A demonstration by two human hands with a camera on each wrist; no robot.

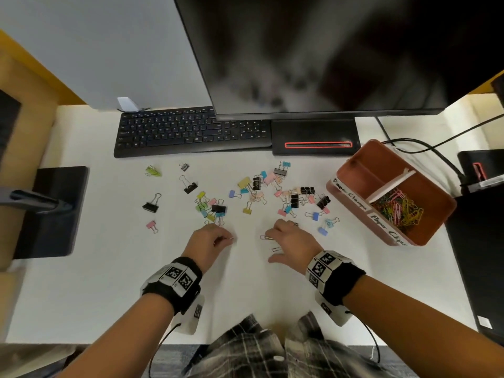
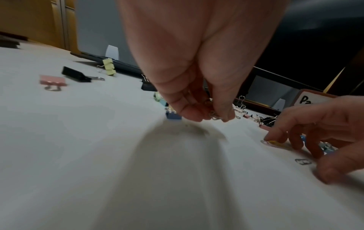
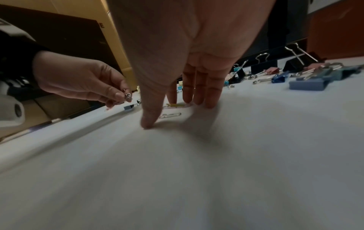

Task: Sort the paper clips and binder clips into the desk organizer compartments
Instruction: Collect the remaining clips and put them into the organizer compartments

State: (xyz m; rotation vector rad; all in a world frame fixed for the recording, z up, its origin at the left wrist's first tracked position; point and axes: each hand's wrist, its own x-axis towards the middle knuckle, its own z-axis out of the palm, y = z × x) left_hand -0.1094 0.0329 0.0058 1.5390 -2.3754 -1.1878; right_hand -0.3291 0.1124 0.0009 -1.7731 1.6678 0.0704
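My left hand [image 1: 218,236] hovers just above the white desk and pinches a small silver paper clip [image 2: 214,116] between thumb and fingers. To its right, my right hand [image 1: 283,236] lies spread, its straight fingertips [image 3: 197,99] pressing on a yellow and pink paper clip [image 3: 173,105]; a white paper clip [image 3: 170,115] lies beside the thumb. Colourful and black binder clips [image 1: 272,189] are scattered further back. The brown desk organizer [image 1: 433,227] stands at the right, its near compartment holding a heap of coloured paper clips [image 1: 398,208].
A black keyboard [image 1: 191,132] and a monitor [image 1: 327,55] with its base [image 1: 313,140] stand behind the clips. Another monitor stand [image 1: 51,208] sits at the left. Cables [image 1: 436,154] run behind the organizer. A dark device [image 1: 480,241] lies at the right edge.
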